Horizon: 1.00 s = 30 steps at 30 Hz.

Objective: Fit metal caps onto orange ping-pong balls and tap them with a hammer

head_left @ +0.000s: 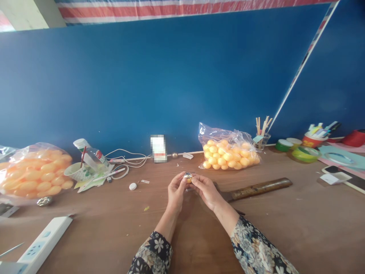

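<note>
Head view: pinched shiny ball (187, 176) between left hand (176, 191) and right hand (207, 191), nearly closed on it at the tips. Saw tool (262, 189) just right of right hand, bag (228, 155) beyond right hand, cap (132, 186) left of left hand.

The wall (171, 83) is blue. The desk (119, 228) is brown. The sleeves (256, 247) are black with pale flowers. The little balls (226, 154) are yellow-orange. The shiny ball (187, 176) is silver and gold. The top cloth (137, 9) has red, white and blue stripes.
</note>
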Motion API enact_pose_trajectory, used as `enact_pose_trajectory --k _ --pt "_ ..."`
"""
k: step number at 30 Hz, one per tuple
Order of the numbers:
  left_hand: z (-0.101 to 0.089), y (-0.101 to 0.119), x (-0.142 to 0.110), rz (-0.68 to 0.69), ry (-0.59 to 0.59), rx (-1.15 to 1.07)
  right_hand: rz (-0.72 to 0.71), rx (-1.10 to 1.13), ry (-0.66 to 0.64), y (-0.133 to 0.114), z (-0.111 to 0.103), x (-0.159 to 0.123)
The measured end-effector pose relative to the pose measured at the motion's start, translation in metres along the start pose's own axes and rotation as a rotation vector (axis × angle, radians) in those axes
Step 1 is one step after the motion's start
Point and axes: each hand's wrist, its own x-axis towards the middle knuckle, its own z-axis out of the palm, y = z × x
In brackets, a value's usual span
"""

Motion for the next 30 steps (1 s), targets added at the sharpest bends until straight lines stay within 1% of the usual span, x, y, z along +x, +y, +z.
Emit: enact_pose_trajectory --k 6,13,21,30 --pt "-0.0009 -0.0004 0.0007 0.001 0.001 0.008 0.018 -0.015 0.027 -0.0009 -0.0003 -0.0005" --pt "-0.0009 -0.0011 0.0003 0.003 -0.004 -0.002 0.017 0.001 0.003 -0.0009 -0.0001 0.0000" --pt "0.0010 0.0014 -0.0009 0.000 -0.006 -0.008 0.028 -0.001 0.052 0.0000 -0.0013 0.0005" --pt "0.0002 0.0000 -0.0020 0.001 -0.015 -0.002 0.019 -0.018 0.048 0.0009 -0.0035 0.0003"
